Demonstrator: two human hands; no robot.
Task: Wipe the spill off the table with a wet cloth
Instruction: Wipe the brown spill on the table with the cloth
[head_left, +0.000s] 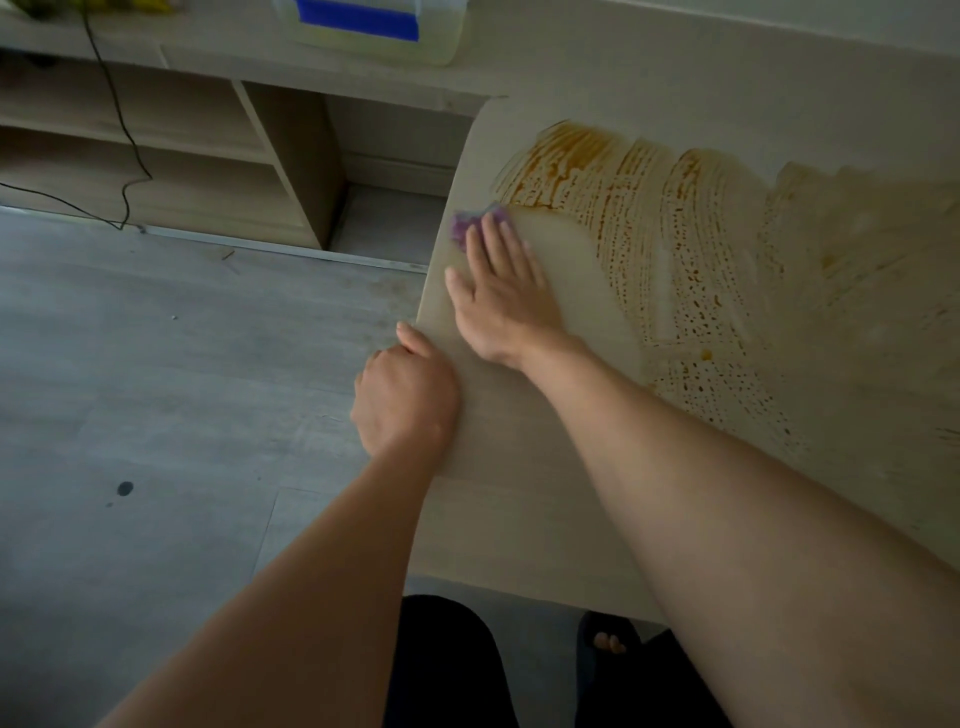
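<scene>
An orange-brown spill (649, 208) is smeared in streaks across the pale table (519, 493). My right hand (498, 291) lies flat with straight fingers, pressing a purple cloth (462, 226) onto the table near its left edge. Only the cloth's far end shows past my fingertips. A clean swath of table lies just right of that hand. My left hand (405, 395) grips the table's left edge with curled fingers, thumb on top.
A grey plank floor (182, 364) lies to the left. A low wooden shelf unit (156, 145) stands at the back with a black cable (124, 130) hanging down it. A clear plastic box (374, 26) with blue tape sits on top. My feet show below the table's near edge.
</scene>
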